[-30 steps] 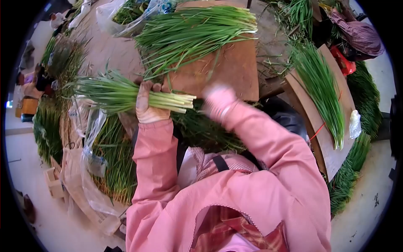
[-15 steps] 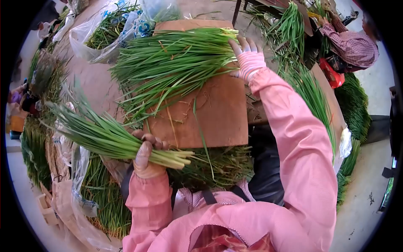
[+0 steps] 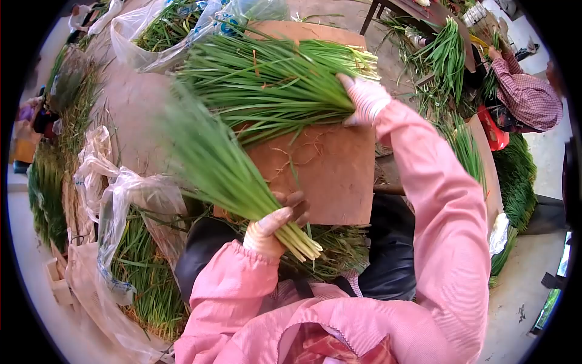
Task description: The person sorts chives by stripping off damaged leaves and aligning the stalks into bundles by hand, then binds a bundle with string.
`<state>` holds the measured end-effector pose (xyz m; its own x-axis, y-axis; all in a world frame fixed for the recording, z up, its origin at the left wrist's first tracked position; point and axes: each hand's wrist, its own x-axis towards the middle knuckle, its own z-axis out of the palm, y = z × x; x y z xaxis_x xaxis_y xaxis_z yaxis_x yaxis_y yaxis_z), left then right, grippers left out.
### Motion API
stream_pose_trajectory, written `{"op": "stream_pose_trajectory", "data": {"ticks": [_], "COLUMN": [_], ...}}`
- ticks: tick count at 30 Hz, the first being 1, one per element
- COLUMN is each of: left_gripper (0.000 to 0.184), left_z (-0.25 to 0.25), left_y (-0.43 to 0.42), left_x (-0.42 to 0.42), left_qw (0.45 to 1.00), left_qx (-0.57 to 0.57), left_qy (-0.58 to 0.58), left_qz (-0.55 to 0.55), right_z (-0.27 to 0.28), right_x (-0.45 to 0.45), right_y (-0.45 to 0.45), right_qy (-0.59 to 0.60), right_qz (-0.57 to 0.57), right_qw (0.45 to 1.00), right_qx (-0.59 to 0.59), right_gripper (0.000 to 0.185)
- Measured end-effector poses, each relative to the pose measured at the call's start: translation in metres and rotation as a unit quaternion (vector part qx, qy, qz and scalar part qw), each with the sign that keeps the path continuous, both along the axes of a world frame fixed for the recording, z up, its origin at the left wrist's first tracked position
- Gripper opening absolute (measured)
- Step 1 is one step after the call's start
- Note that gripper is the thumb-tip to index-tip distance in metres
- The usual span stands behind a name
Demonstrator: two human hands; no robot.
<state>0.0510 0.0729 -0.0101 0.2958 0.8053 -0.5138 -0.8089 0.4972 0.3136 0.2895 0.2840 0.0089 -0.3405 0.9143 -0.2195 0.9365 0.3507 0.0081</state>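
Observation:
My left hand (image 3: 273, 227), in a pale glove, is closed around the lower stems of a bunch of chives (image 3: 224, 164). The pale stem ends poke out below the fist, and the leaves fan up and left, blurred by motion. A larger pile of chives (image 3: 254, 79) lies across a brown board (image 3: 333, 176) in front of me. At the right side of that pile my right hand (image 3: 367, 100), gloved as well, grips part of the chives near their stems; its fingers are mostly hidden beneath the leaves. Loose dry strands lie on the board.
Plastic bags of greens stand at the upper left (image 3: 130, 45) and lower left (image 3: 121, 194). More chives (image 3: 515, 176) are heaped along the right. A person in a checked shirt (image 3: 527, 94) works at the upper right beside a red bag (image 3: 494, 128). Trimmings (image 3: 339, 242) lie below the board.
My left hand has moved right with its bunch, whose leaves now point more upward. My right hand has gone from spread fingers at the stem ends to gripping some chives from the pile.

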Motion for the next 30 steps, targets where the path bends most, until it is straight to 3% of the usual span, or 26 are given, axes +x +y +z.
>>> {"op": "stream_pose_trajectory", "data": {"ticks": [2,4,9,11,13,20,21,23,24,27,29,30], "left_gripper": [0.032,0.033,0.038,0.036,0.035,0.035,0.035,0.035,0.035,0.031,0.028,0.028], "left_z": [-0.021,-0.024,-0.017,-0.005,-0.011,-0.012,-0.009,-0.01,-0.003,-0.002,-0.005,0.001], "left_y": [0.0,0.002,0.015,0.018,0.021,0.022,0.023,0.023,0.024,0.026,0.026,0.026], "left_x": [0.006,0.007,-0.026,-0.034,-0.045,-0.059,-0.06,-0.064,-0.063,-0.076,-0.087,-0.089], "left_qw": [1.0,0.999,0.978,0.942,0.93,0.935,0.942,0.944,0.94,0.937,0.923,0.922], "left_qx": [-0.012,-0.035,0.004,-0.016,-0.009,-0.01,-0.027,-0.066,-0.058,-0.079,-0.017,-0.064], "left_qy": [-0.019,-0.025,0.163,0.276,0.294,0.264,0.253,0.234,0.252,0.229,0.247,0.231], "left_qz": [0.01,0.029,0.132,0.192,0.219,0.236,0.22,0.224,0.221,0.251,0.293,0.305], "right_z": [-0.003,0.001,0.006,0.001,0.012,-0.016,-0.018,-0.022,-0.026,-0.003,0.028,0.029], "right_x": [-0.014,-0.03,-0.033,-0.021,-0.02,-0.021,-0.02,-0.009,-0.004,0.003,-0.004,-0.007], "right_y": [-0.031,-0.064,-0.114,-0.114,-0.109,-0.114,-0.106,-0.086,-0.066,-0.069,-0.087,-0.098], "right_qy": [-0.011,-0.02,0.018,0.06,0.04,0.098,0.103,0.166,0.274,0.273,0.168,0.165], "right_qz": [0.003,-0.003,0.029,0.071,0.059,0.06,0.041,0.109,0.059,0.038,0.068,0.067], "right_qw": [1.0,1.0,0.999,0.996,0.997,0.99,0.993,0.975,0.959,0.956,0.962,0.963], "right_qx": [0.004,0.022,-0.012,-0.008,-0.016,0.083,0.042,0.101,0.03,0.1,0.205,0.202], "right_gripper": [0.072,0.076,0.075,0.073,0.071,0.07,0.07,0.062,0.057,0.059,0.068,0.068]}}
